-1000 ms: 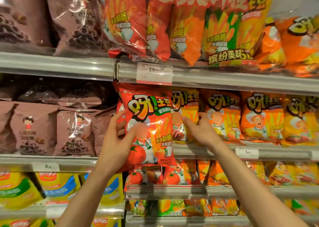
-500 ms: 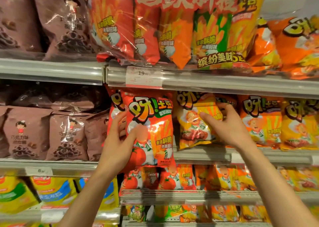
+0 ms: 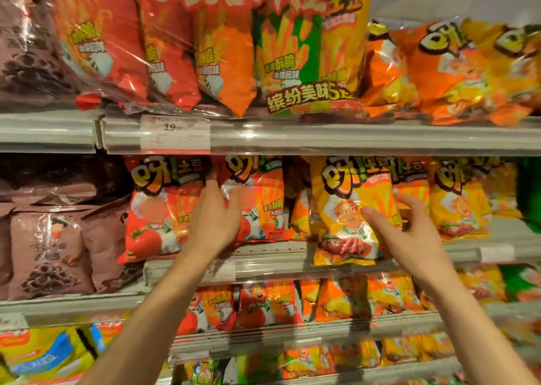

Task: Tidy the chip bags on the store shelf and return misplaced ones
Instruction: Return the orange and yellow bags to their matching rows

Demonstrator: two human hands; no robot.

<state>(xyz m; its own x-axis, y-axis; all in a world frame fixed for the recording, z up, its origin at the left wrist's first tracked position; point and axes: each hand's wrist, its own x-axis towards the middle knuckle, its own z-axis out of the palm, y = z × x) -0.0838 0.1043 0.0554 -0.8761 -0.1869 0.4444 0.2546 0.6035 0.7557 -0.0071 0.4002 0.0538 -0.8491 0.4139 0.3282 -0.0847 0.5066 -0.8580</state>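
Since a second ago, your left hand (image 3: 215, 220) has let go of the red tomato bag (image 3: 155, 209) it was gripping and now rests with fingers straight between that bag and a second red bag (image 3: 257, 206) just to its right, both standing on the middle shelf (image 3: 278, 260). Your right hand (image 3: 409, 235) has shifted right along the same shelf, and its fingers and thumb now pinch a yellow chip bag (image 3: 342, 209), which stands upright at the shelf's near edge. More yellow bags (image 3: 459, 203) stand to the right of it. Above, a price tag (image 3: 175, 134) sits on the upper shelf rail (image 3: 351, 137) under a large multipack (image 3: 248, 48).
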